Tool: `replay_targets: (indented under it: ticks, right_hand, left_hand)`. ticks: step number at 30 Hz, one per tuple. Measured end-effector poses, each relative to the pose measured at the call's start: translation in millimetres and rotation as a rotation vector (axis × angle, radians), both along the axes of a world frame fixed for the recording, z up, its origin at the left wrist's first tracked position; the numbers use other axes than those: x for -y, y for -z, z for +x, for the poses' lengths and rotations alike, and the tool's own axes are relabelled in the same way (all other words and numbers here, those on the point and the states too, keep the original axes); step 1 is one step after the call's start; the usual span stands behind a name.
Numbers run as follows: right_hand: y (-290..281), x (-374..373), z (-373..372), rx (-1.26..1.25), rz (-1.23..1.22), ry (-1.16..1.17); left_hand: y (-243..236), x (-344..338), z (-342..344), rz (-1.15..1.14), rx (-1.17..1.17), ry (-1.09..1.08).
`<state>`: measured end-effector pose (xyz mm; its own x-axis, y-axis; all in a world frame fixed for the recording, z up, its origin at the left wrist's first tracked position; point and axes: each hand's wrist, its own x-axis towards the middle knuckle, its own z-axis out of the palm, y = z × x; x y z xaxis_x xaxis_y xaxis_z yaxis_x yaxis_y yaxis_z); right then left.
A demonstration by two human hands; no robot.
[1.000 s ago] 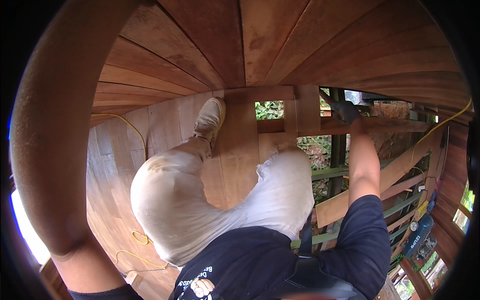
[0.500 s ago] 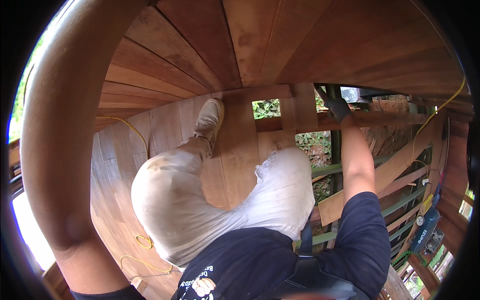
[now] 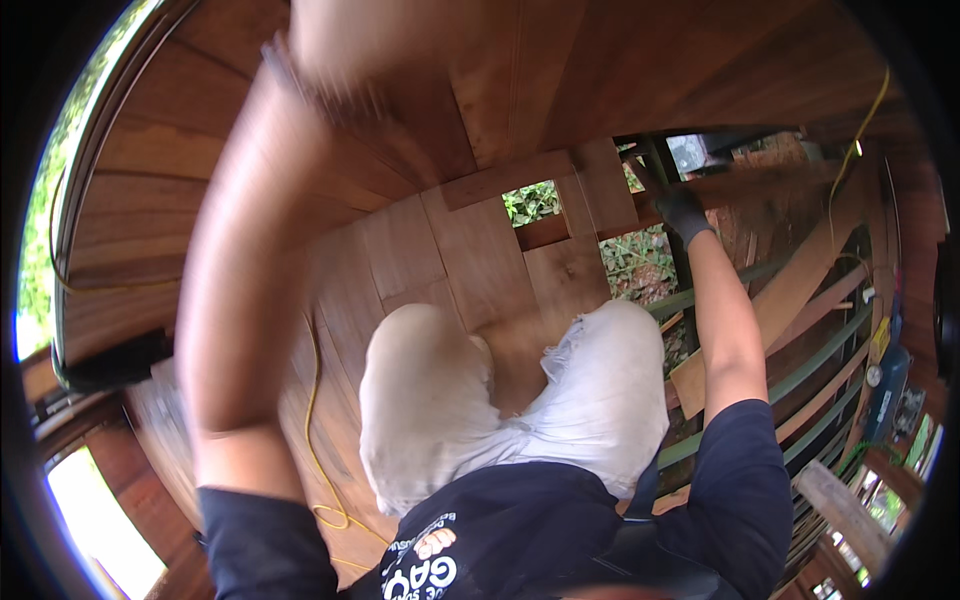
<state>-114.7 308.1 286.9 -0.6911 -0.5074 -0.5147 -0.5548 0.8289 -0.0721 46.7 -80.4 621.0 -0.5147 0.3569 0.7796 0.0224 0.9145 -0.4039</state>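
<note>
My right hand (image 3: 685, 215), in a dark glove, reaches to the edge of the floorboards beside a gap. Its fingers look closed around a slim dark thing (image 3: 646, 180) that points up and left; its kind is unclear. My left hand (image 3: 375, 45) is raised high in front of the plank wall (image 3: 560, 75), smeared by motion and cut by the upper edge, so its fingers cannot be made out. A dark band circles the left wrist. Below lie brown wooden floorboards (image 3: 405, 245), with a square opening (image 3: 533, 203) showing green leaves.
To the right, the floor is open over green joists (image 3: 815, 365), with a loose plank (image 3: 790, 300) lying across. A yellow hose (image 3: 314, 420) runs over the boards at left; another stretch (image 3: 858, 150) hangs at right. A dark blue air compressor (image 3: 888, 395) stands at far right.
My left arm has swung right and upward across the wall. The view has shifted and my left leg is drawn in, its foot now mostly hidden. My right hand stays by the floor gap.
</note>
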Motion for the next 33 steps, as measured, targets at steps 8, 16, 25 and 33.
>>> replay_targets:
  ticks: [8, 16, 25, 33]
  right_hand:
    - [-11, -13, -15, -0.099, 0.134, -0.154]
    - [0, -39, -43, 0.055, 0.046, 0.155]
    - [-7, -13, -43, 0.087, -0.353, 0.277]
    - [-1, -5, -49, -0.010, -0.670, -0.122]
  left_hand:
    - [239, -93, 25, 0.712, 1.139, 0.192]
    - [332, -139, -42, 0.322, 2.076, 0.006]
    - [417, -191, 5, 0.567, 1.746, -0.192]
    - [426, -198, 26, 0.326, 1.812, -0.141]
